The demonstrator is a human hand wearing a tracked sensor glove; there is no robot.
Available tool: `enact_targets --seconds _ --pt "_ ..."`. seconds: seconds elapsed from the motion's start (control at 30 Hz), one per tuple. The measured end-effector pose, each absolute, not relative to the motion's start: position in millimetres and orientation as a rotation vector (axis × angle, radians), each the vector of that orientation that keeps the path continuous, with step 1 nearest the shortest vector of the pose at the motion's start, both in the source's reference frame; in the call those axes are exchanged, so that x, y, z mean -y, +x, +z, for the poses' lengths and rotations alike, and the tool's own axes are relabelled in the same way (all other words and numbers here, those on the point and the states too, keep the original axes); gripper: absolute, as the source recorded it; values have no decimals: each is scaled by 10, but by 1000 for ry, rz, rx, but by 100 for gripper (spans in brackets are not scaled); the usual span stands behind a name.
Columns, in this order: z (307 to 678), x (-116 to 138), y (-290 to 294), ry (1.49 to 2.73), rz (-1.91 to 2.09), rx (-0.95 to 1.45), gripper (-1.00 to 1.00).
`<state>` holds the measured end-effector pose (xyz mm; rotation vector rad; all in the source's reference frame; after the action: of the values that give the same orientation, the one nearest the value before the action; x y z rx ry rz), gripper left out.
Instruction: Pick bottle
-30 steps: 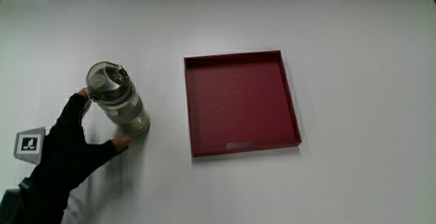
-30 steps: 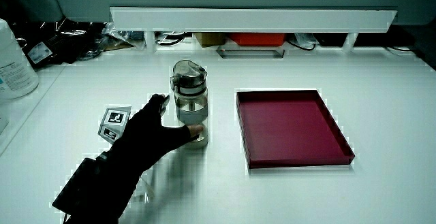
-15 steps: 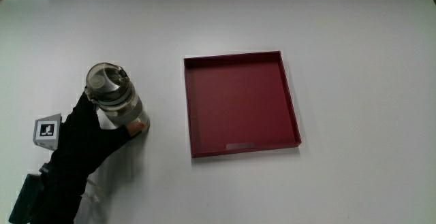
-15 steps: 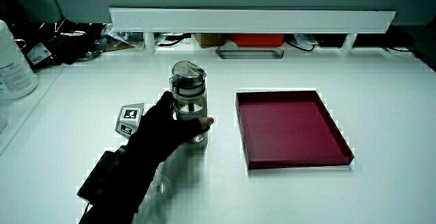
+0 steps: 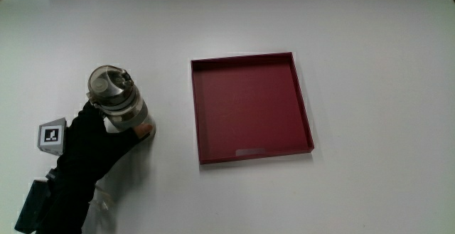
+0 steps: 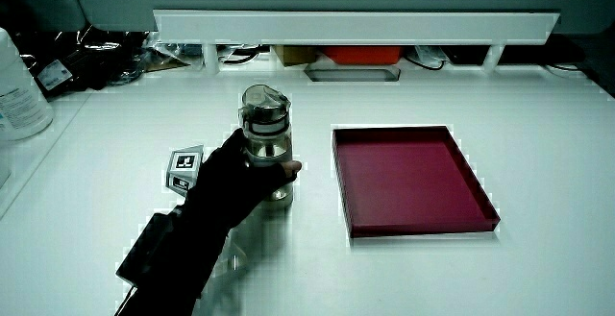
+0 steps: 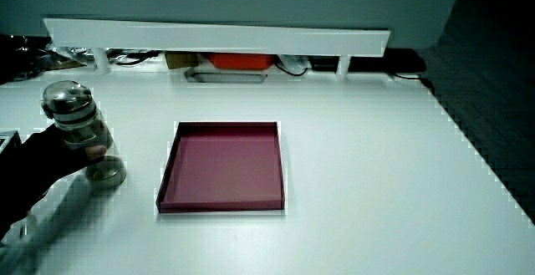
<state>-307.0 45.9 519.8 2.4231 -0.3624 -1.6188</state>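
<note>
1. Clear plastic with a grey lid: that is the bottle I see standing upright on the white desk, beside the red tray and apart from it. In both side views the bottle shows the same upright stance, its base on the desk surface.

2. The hand in the black glove is against the bottle on the side nearer to the person. Its fingers are wrapped around the lower body of the bottle; one bare fingertip shows against the clear wall, toward the tray. In a side view the hand covers the lower half of the bottle, with a fingertip showing past the bottle's edge.

3. A small patterned cube sits on the back of the glove, and it is also seen in a side view. The forearm runs from the hand toward the person.

4. The tray is square, shallow and dark red, with nothing in it that I can see. It lies flat on the desk in all three views.

5. A low white partition runs along the desk edge farthest from the person, with an orange item and cables beneath it; I cannot identify these further.
</note>
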Motion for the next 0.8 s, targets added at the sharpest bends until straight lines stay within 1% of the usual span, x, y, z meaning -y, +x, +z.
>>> enact_targets --seconds 0.23,0.37,0.57,0.63,0.7,0.77,0.8 --pt "5194 -471 -3063 2428 -1703 402 73" --pt "5172 -481 -3045 2480 -1692 404 100" --pt "5140 -492 -3020 2533 -1699 381 100" --pt "5106 -459 -2997 2540 -1686 387 100" --pt "5044 -404 -2938 2519 -1742 339 100" --pt "5019 -353 -2901 2536 -1698 345 100" --pt "4979 -318 -2856 2520 -1720 333 100"
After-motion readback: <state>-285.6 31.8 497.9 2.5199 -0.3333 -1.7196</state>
